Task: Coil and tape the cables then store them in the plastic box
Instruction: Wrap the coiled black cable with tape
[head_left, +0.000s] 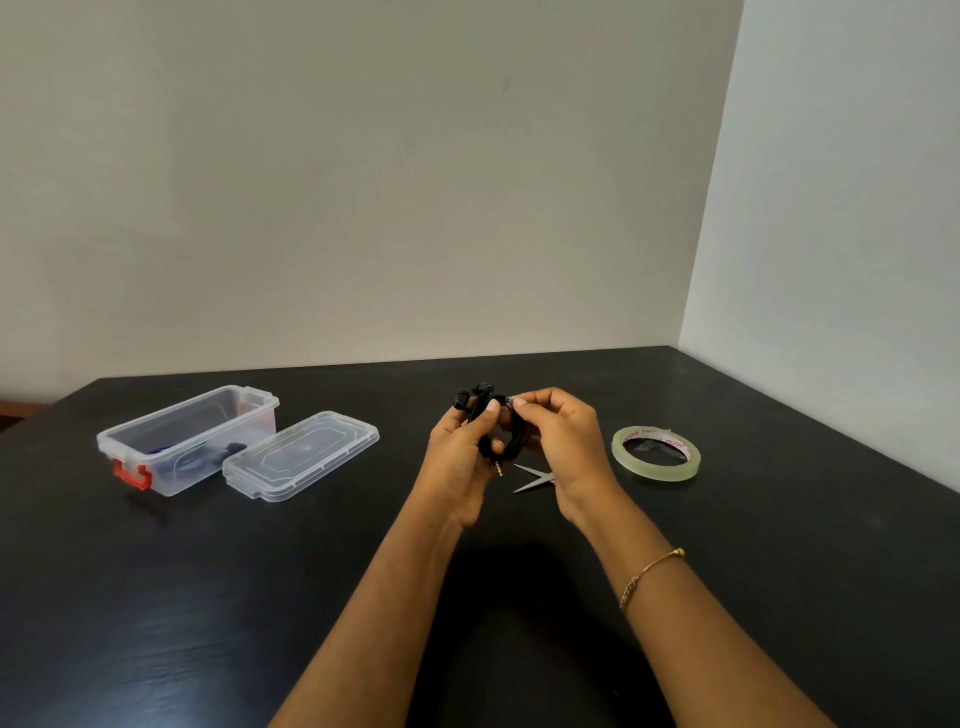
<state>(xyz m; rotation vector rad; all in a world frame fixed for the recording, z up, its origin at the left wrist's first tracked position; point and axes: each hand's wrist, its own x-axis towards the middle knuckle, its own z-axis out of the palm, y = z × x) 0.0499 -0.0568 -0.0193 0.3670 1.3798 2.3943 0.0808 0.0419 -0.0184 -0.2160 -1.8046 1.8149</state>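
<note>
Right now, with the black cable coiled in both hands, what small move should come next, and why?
Probably press the tape strip down around the coil. The left hand grips the coiled cable, while the right hand pinches at its top, seemingly a tape piece. The box stands open.

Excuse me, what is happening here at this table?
A person holds a coiled black cable above the black table. The left hand grips the coil, and the right hand pinches its upper edge. A roll of clear tape and small metal scissors lie to the right. To the left, the clear plastic box stands open, its lid beside it, with something dark already inside.
</note>
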